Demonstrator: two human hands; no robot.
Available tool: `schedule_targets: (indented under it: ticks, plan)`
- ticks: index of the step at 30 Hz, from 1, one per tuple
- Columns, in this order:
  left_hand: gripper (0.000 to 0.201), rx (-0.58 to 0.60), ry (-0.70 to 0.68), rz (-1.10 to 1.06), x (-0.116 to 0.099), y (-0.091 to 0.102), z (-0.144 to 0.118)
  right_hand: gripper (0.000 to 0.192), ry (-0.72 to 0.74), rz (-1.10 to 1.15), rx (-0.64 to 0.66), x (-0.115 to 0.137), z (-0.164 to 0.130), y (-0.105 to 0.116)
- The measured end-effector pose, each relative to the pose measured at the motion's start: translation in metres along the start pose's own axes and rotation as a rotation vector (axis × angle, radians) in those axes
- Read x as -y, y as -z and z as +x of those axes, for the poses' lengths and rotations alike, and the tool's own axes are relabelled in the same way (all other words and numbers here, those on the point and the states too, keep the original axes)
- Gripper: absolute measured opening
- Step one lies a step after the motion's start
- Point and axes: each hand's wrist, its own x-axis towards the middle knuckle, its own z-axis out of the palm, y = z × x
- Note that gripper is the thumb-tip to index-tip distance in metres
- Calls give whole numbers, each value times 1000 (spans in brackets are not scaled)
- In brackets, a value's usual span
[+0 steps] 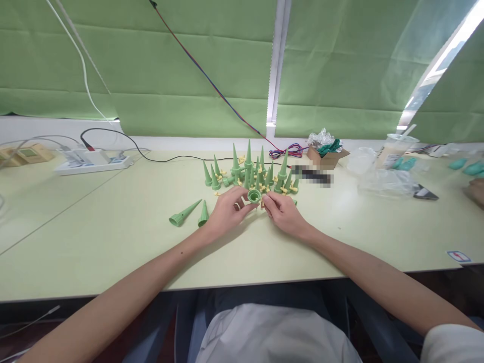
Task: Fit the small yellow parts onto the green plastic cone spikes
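My left hand (231,207) is closed around a green plastic watering spike (254,196), its round hollow end turned up toward me. Against the spike's right side, my right hand (282,209) pinches a small yellow valve (263,200), mostly hidden by the fingertips. Just beyond both hands stands a cluster of green cone-shaped spikes (248,156), many with yellow valves on them. Two more spikes lie on the table left of my left hand: one long spike (185,213) and another spike (203,214) partly behind the wrist.
A white power strip (94,164) with cables is at the back left. Behind the cluster are a coiled red-blue wire (288,151) and a cardboard box (327,157). A drink cup (393,151), plastic bags and a phone (426,192) sit to the right.
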Motion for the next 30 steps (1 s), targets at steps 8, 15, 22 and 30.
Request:
schedule_targets:
  ticks: [8,15,22,30]
  plan:
    - [35,285,310,-384,-1,6,2,35,31,-11,-13,1,1,2]
    - [48,380,463,-801,2,3,4,31,82,-35,-30,0,2,3]
    - [44,440,489,-913,9,5,4,31,114,-59,-10,-2,1,3]
    - [40,500,458,-929,9,9,3,33,87,-3,34,-2,-1,3]
